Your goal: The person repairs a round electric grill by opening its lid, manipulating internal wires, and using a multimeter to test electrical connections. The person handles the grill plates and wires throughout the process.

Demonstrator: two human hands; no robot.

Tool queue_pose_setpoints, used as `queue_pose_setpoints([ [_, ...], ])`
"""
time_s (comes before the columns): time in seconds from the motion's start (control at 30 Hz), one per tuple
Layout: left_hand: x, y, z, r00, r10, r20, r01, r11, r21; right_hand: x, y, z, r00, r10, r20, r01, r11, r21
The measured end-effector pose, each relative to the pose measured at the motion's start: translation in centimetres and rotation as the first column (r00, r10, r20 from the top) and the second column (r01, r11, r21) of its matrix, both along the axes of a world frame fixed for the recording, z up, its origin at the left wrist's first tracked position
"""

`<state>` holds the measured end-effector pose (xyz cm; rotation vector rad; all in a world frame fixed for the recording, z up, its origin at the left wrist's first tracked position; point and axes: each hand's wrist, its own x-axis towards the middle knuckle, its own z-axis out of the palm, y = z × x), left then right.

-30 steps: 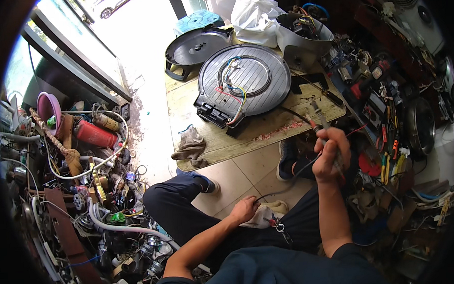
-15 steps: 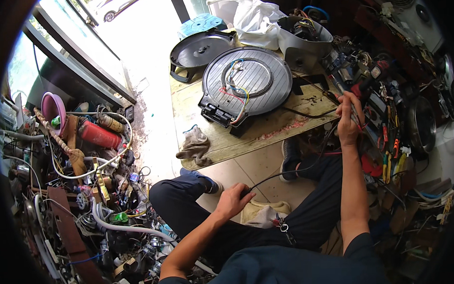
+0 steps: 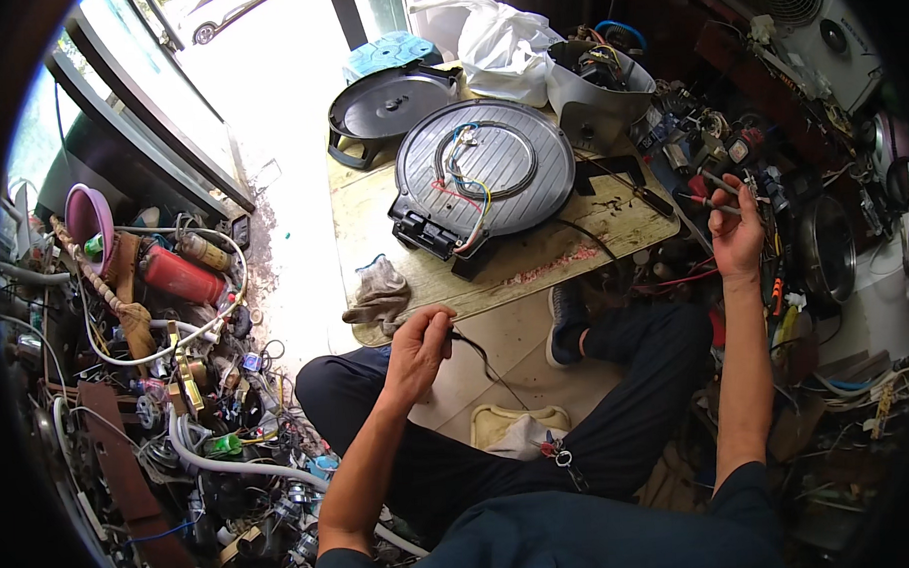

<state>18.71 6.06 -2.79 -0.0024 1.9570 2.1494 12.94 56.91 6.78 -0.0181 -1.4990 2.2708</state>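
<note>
At the near edge of the wooden table, my left hand is closed on a black power cord, which trails from the fingers toward the floor. My right hand is raised beyond the table's right corner. Its fingers grip a slim hand tool with grey and red parts; its exact kind cannot be made out. A round black electric pan base rests on the table, its ribbed face up, with coloured wires and a black hinge block at its near left.
A grey work glove lies on the wooden table. Behind stand a black round shell, a white plastic bag and a grey housing. A screwdriver lies at right. Heaped parts crowd the left floor.
My left hand has risen toward the table edge with the cord. My right hand has moved right, away from the cord it was at. The view has shifted slightly.
</note>
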Motion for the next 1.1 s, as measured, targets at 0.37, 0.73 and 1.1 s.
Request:
queue_pose_setpoints([
  [0.37,-5.3,5.0,0.8,0.981,-0.186,-0.05,0.193,0.963,0.189,0.3,-13.5,-4.4,0.982,0.178,0.062,-0.159,0.959,-0.233],
  [0.73,-5.6,7.2,-2.0,0.959,-0.199,0.202,0.055,0.827,0.559,0.1,-20.9,-7.4,0.942,0.331,0.063,-0.3,0.908,-0.293],
  [1.1,-5.6,7.9,-2.8,0.937,-0.217,0.273,0.026,0.823,0.567,1.5,-22.4,-9.6,0.955,0.288,0.072,-0.291,0.956,0.037],
])
